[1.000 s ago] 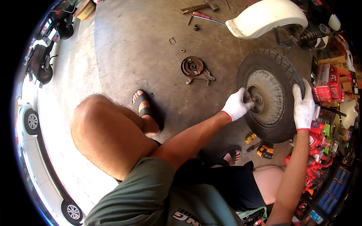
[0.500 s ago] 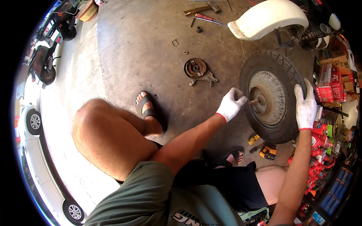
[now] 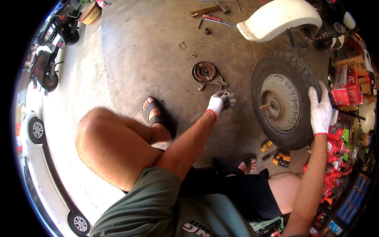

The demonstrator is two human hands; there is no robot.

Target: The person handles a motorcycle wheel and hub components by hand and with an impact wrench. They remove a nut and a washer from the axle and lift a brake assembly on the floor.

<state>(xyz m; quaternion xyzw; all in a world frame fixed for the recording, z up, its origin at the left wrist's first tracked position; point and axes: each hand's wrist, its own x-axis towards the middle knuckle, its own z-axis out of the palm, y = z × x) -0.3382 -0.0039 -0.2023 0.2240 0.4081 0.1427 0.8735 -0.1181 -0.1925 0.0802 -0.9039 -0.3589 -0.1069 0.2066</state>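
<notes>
My left hand [image 3: 220,102], in a white glove with a red cuff, is left of the wheel, pinching a small metal ring [image 3: 226,94] between its fingertips. My gloved right hand [image 3: 319,106] grips the right side of the upright tyre [image 3: 265,67]. A threaded axle [image 3: 267,105] sticks out of the wheel's dusty hub. Above my left hand, a rusty brake plate with an arm [image 3: 204,70] lies on the concrete floor, with a small washer [image 3: 193,55] and a wire clip [image 3: 182,45] beyond it.
Up top lie a hammer [image 3: 221,8], screwdriver [image 3: 215,19] and cream fender [image 3: 276,17] with suspension. Yellow tools [image 3: 281,159] lie below the wheel. Boxes [image 3: 344,85] and red bottles [image 3: 335,150] crowd the right; scooters [image 3: 45,69] and a white car [image 3: 41,166] stand left.
My left hand has left the axle, moving left toward the brake plate, and now shows a small ring in its fingers. My right hand stays on the tyre.
</notes>
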